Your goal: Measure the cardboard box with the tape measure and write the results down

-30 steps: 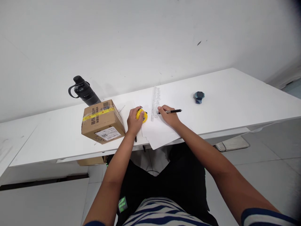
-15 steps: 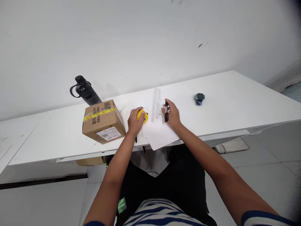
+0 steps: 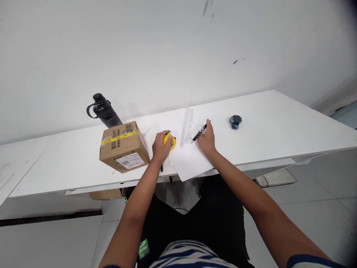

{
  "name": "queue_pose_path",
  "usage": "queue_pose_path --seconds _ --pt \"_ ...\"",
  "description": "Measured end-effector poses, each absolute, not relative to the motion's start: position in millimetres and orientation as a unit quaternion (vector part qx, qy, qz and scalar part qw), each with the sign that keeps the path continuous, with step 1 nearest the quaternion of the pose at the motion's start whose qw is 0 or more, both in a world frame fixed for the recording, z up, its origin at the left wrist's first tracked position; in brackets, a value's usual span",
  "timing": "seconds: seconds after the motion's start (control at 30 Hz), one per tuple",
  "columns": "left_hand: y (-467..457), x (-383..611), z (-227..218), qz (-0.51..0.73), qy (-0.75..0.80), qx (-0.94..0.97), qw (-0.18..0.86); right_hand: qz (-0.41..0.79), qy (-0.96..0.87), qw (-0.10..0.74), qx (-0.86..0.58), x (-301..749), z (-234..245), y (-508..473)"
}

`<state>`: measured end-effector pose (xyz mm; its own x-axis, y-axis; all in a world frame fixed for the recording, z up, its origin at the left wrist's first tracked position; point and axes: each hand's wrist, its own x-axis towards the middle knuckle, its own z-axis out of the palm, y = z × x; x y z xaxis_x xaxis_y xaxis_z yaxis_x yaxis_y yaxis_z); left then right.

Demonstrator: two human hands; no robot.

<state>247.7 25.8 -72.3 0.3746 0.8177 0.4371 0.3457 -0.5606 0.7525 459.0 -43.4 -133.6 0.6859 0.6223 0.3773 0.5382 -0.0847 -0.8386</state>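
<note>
My left hand (image 3: 160,149) is closed on a round yellow tape measure (image 3: 171,142), which rests at the left edge of a white sheet of paper (image 3: 192,165). In my right hand (image 3: 206,143) is a black pen (image 3: 199,134), slanted with its lower end toward the paper. Dense rows of small handwriting (image 3: 186,126) fill a strip of the sheet between the two hands. The sheet's lower corner hangs over the near edge of the table. Whether the pen touches the paper, I cannot tell.
A taped cardboard box (image 3: 122,145) stands left of my left hand, with a black bottle (image 3: 105,111) behind it. To the right lies a dark blue-green watch (image 3: 235,121). The white table (image 3: 267,126) runs along a wall.
The pen has turned in my right hand, from nearly upright across the fingers to a slant toward the writing. My left hand stays on the tape measure. The view has shifted slightly.
</note>
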Motion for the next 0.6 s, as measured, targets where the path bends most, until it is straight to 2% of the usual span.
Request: queue_pose_path --seconds 0.13,0.6 --pt "26.1 247.8 -73.1 0.415 0.372 0.781 0.282 0.058 -0.342 0.551 -0.759 456.0 -126.8 -42.8" --pt "25.8 247.7 -72.6 0.417 0.369 0.784 0.276 0.086 -0.34 0.566 -0.746 450.1 -116.0 -48.8"
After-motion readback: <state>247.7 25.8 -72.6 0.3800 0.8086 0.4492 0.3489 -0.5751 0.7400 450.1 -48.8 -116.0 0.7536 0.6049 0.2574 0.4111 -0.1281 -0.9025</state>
